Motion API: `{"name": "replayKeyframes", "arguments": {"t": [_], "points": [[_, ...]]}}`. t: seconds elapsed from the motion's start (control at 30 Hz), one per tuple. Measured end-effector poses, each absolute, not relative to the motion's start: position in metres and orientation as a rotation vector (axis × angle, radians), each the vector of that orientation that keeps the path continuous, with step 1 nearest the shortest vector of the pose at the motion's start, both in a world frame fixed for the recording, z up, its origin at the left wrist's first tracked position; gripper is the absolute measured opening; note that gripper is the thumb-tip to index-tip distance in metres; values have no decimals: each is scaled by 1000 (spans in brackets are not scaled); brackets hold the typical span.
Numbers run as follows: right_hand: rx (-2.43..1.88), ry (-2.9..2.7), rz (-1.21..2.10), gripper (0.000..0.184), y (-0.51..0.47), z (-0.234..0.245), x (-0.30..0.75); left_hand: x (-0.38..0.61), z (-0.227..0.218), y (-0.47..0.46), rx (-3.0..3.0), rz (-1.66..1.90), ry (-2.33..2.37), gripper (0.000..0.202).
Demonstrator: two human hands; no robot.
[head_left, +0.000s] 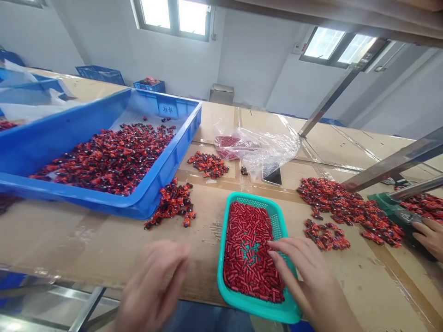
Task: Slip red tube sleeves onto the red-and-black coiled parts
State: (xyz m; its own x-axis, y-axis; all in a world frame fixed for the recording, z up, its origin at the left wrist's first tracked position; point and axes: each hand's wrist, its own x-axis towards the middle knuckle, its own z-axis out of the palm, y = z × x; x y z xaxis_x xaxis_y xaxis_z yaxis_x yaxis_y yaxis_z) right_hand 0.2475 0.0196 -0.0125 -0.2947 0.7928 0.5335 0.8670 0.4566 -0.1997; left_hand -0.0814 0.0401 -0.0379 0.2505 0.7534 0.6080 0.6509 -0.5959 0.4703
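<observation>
A green plastic basket filled with short red tubes stands at the front edge of the cardboard-covered table. Over its right side reaches my right hand, thumb and forefinger stretched out a little apart, tips at the tubes. No held piece shows between them. My left hand is left of the basket, above the table edge, with fingers bent inward and smeared by motion. Whether it holds anything is hidden. Just beyond it lies a small heap of red-and-black parts, against a big blue tray.
More red-and-black parts fill the tray; other piles lie behind the basket and at right. A clear plastic bag and a phone lie behind. Metal posts rise at right, near another person's hand.
</observation>
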Motion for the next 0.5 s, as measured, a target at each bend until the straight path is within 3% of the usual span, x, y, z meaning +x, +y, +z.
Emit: {"name": "replayKeyframes", "arguments": {"t": [0.07, 0.2, 0.33, 0.5], "points": [[-1359, -2265, -142, 19, 26, -17, 235, -81, -51, 70, 2522, 1169, 1351, 20], [-1367, -2465, -238, 22, 38, -34, 214, -82, -74, 107, 2671, 980, 1401, 32], [-1383, -2507, -297, 18, 42, -45, 206, -82, -77, 111, 2732, 834, 1445, 34], [-1394, -2512, -302, 30, 41, -45, 205, -76, -75, 110, 2701, 744, 1466, 31]]}}
